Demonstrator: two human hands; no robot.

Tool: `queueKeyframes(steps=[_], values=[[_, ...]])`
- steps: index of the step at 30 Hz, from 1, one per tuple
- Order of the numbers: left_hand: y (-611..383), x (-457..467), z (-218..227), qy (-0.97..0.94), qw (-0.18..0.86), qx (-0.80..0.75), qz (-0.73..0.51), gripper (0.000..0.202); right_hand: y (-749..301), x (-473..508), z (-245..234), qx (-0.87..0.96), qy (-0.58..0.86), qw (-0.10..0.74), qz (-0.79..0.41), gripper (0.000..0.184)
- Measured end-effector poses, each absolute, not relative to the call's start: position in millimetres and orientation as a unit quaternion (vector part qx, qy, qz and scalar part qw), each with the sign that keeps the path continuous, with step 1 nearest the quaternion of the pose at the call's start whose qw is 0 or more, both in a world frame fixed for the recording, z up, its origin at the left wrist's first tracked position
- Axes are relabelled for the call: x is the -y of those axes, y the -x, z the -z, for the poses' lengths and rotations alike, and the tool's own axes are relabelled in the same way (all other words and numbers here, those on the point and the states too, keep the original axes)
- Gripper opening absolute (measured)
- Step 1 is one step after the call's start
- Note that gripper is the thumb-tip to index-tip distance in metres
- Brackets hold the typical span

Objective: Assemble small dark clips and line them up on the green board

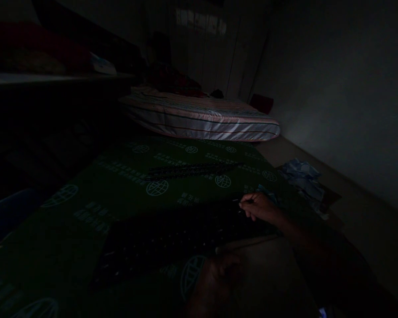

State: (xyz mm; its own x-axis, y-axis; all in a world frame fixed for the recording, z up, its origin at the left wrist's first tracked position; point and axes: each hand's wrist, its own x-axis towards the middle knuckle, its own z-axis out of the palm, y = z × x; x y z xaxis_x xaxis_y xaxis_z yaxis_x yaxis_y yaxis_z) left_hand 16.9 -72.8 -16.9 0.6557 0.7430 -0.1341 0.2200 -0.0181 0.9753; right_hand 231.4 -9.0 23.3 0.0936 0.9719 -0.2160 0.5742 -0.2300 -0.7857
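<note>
A long black keyboard (172,234) lies slantwise on a green printed sheet (119,190), small pale marks dotting its dark face. At its far right end, my right hand (260,206) is closed in a pinch, fingertips down at the surface; what they hold, if anything, is too dark to make out. Below the keyboard's near edge, my left hand (215,278) is in deep shadow, its fingers seemingly curled and their contents hidden. Farther back on the sheet rests a narrow dark strip with a bumpy outline (192,170).
Behind the sheet stands a mattress with a striped cover (212,119). Crumpled bluish cloth (301,176) lies on the floor to the right, near a pale wall (345,88). A shelf edge (53,78) bearing reddish cloth runs along the left. The room is very dim.
</note>
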Motion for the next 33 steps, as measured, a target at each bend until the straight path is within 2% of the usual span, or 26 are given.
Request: queueKeyframes(steps=[8, 20, 24, 29, 33], values=[[-17.3, 73.1, 25.7, -0.694, 0.587, -0.340, -0.243, 0.017, -229.5, 2.4, -22.8, 0.547, 0.695, 0.265, -0.385, 0.010], [-18.2, 73.8, 22.8, -0.690, 0.588, -0.349, -0.236, 0.019, -232.1, 5.6, -11.1, 0.505, 0.689, 0.321, -0.408, 0.011], [-18.5, 72.6, 22.4, -0.733, 0.536, -0.340, -0.244, 0.016, -233.0, 6.7, -10.7, 0.500, 0.686, 0.335, -0.409, 0.014], [-16.0, 78.7, 14.8, -0.825, 0.411, -0.307, -0.236, 0.017, -228.7, 11.0, -2.7, 0.485, 0.708, 0.352, -0.375, 0.018], [-16.4, 75.3, 1.1, -0.842, 0.366, -0.316, -0.239, 0.017, -225.6, 11.1, 8.6, 0.473, 0.724, 0.375, -0.335, 0.014]])
